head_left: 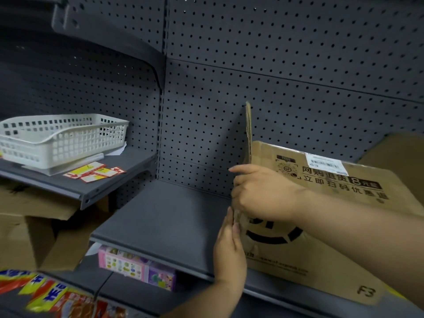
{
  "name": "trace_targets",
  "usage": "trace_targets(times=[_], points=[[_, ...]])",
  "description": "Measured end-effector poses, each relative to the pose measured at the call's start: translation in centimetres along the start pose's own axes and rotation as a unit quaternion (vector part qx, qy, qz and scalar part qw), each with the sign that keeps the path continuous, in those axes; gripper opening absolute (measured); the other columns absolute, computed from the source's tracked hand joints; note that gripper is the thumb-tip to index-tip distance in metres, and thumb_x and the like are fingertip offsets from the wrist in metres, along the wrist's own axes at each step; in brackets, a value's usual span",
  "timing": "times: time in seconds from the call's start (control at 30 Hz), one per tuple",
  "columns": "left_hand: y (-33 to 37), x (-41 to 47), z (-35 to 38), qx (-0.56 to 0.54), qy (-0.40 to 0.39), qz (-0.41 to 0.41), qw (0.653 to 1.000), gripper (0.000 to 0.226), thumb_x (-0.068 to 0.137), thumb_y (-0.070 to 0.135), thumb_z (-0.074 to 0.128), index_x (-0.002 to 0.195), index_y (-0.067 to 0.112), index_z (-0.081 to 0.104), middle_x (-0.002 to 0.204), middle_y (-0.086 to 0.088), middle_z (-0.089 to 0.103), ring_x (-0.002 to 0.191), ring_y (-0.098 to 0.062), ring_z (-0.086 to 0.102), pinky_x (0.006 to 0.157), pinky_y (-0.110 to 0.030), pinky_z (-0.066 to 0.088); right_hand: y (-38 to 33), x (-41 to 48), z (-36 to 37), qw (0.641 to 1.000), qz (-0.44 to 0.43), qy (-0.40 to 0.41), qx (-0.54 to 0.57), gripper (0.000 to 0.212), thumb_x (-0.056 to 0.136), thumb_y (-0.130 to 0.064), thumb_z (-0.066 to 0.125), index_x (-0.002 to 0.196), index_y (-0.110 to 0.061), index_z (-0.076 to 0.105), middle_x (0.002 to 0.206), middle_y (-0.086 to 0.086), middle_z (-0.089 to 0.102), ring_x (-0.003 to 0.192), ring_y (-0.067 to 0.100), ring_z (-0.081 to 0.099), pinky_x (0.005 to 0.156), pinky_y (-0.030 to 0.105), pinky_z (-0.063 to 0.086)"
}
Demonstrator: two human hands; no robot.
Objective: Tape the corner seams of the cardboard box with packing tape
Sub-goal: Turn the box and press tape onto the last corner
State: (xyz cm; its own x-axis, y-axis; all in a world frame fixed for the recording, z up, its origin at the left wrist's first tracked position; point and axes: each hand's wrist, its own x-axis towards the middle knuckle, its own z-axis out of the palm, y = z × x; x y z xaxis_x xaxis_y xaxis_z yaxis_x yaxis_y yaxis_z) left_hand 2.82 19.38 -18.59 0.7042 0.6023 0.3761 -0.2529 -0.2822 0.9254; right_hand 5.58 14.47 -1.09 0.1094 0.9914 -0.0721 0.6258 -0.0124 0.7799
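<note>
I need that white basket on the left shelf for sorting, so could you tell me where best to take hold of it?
Take the white basket by its long rim, one hand on each side, coming from the shelf's open front. Its low, wide, open-topped form offers the rim all round, though the lattice walls probably flex. Lift straight up, clear of the price tags beside it.

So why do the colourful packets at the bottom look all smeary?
Head view: the packets sit at the wide lens's edge and are blurred, as is the right forearm; the hands at the cardboard box corner look sharper, and the shelf rails curve.
</note>
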Motion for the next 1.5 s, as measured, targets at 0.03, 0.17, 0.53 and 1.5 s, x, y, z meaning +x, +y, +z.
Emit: trace_targets(times=[0.03, 0.17, 0.53, 1.5], points=[[0.0, 0.0, 0.0, 0.002, 0.002, 0.003, 1.0, 0.041, 0.098, 0.022, 0.033, 0.139, 0.02, 0.039, 0.141, 0.012, 0.039, 0.124, 0.005, 0.035, 0.09, 0.005, 0.026, -0.2, 0.0, 0.1, 0.999, 0.004, -0.029, 0.018, 0.017, 0.08, -0.021, 0.057, 0.081, -0.031, 0.07, 0.081, -0.014, 0.069, 0.085, 0.01, 0.063, 0.101, 0.032, 0.044], [0.2, -0.1, 0.0, 0.008, 0.001, -0.01, 1.0, 0.038, 0.098, 0.025, 0.032, 0.133, 0.019, 0.047, 0.133, -0.002, 0.054, 0.119, -0.012, 0.051, 0.095, -0.023, 0.042, -1.4, 0.4, 1.0, 0.997, -0.002, -0.057, 0.044, 0.025, 0.091, -0.023, 0.044, 0.098, -0.018, 0.067, 0.098, -0.001, 0.068, 0.096, 0.023, 0.057, 0.095, 0.036, 0.041], [-0.1, -0.2, 0.6, -0.009, 0.057, -0.013, 0.998, 0.024, 0.094, 0.004, 0.042, 0.107, 0.014, 0.06, 0.095, 0.003, 0.059, 0.096, -0.017, 0.059, 0.073, -0.005, 0.035, -2.6, 0.8, 1.1, 0.997, -0.031, -0.065, 0.029, 0.026, 0.092, -0.019, 0.042, 0.103, -0.02, 0.065, 0.105, -0.003, 0.067, 0.1, 0.022, 0.058, 0.094, 0.034, 0.038], [-0.5, -0.3, 0.5, -0.041, 0.003, -0.011, 0.999, 0.042, 0.098, 0.021, 0.031, 0.14, 0.026, 0.029, 0.136, 0.022, 0.031, 0.125, 0.008, 0.03, 0.089, 0.008, 0.02, 4.0, -0.9, -1.2, 1.0, -0.006, 0.018, -0.01, 0.042, 0.085, -0.056, 0.037, 0.116, -0.038, 0.058, 0.104, -0.017, 0.067, 0.115, 0.013, 0.05, 0.108, 0.034, -0.02]])
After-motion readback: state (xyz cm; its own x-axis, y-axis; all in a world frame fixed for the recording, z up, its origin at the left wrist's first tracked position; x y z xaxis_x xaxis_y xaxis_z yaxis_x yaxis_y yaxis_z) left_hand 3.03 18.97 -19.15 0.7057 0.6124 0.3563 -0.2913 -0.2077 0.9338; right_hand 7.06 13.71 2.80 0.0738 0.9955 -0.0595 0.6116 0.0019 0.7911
